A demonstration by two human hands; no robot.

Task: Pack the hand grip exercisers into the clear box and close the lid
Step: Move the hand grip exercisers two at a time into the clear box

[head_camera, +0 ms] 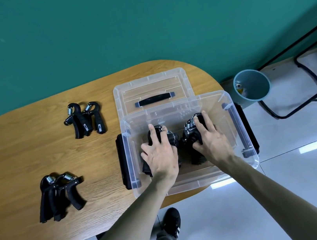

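Inside the clear box (195,182), the left hand (160,156) and right hand (211,139) each clasp a bundle of hand grip exercisers (171,137); the lid (150,84) lies beyond.

Black grip exercisers (84,119), clear box (243,127), wood-grain table (24,152), teal wall (98,26)

clear plastic box (243,127), wood-grain table (34,150), glossy floor (306,180)
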